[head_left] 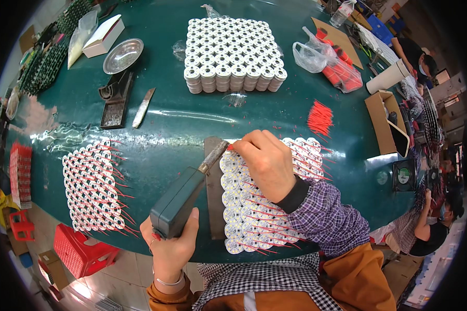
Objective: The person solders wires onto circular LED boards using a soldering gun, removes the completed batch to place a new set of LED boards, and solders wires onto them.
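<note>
My left hand [174, 243] is wrapped round the handle of a dark green soldering gun [179, 199]. Its metal tip points up and right, reaching the top left corner of a block of round white LED boards [236, 207]. There my right hand [267, 163] pinches a short red wire [230, 147] close to the tip; its far end is hidden by my fingers. Red wires stick out to the right from many of these boards. Under the block's left side lies a flat grey metal plate [214, 207].
Left stands another wired board block [93, 192]. Stacked white round boards [236, 52] sit at the back, beside a bag of red wire [340, 67]. Loose red wires [320, 118] lie right. A knife [143, 109], metal bowl [123, 56] and cardboard box [386, 124] surround the work. People sit far right.
</note>
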The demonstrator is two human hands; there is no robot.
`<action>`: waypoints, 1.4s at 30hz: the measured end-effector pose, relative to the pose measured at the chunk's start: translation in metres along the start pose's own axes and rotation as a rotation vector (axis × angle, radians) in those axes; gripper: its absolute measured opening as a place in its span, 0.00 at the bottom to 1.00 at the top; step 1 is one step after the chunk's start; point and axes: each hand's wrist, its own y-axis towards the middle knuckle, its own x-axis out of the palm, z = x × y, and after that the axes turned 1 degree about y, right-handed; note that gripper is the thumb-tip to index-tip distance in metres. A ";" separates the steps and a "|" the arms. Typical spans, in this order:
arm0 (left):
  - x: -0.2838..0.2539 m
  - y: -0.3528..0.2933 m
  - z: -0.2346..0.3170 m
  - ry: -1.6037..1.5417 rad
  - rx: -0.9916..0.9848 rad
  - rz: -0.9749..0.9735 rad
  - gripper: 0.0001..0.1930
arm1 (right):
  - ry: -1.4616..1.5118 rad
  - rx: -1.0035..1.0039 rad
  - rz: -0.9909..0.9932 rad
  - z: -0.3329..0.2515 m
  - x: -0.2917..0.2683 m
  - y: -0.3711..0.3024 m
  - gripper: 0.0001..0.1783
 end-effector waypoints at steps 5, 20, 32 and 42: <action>-0.003 0.002 -0.001 0.048 0.036 -0.035 0.17 | -0.002 0.000 -0.004 0.000 -0.001 0.000 0.09; -0.012 -0.010 -0.016 0.094 -0.028 0.036 0.28 | 0.015 0.005 0.000 0.001 -0.001 -0.003 0.10; -0.006 -0.007 -0.017 0.048 -0.040 -0.024 0.28 | 0.031 -0.002 0.009 0.001 -0.003 -0.004 0.11; -0.005 -0.003 -0.014 0.160 0.082 -0.051 0.22 | 0.000 -0.004 0.003 0.000 -0.003 -0.002 0.11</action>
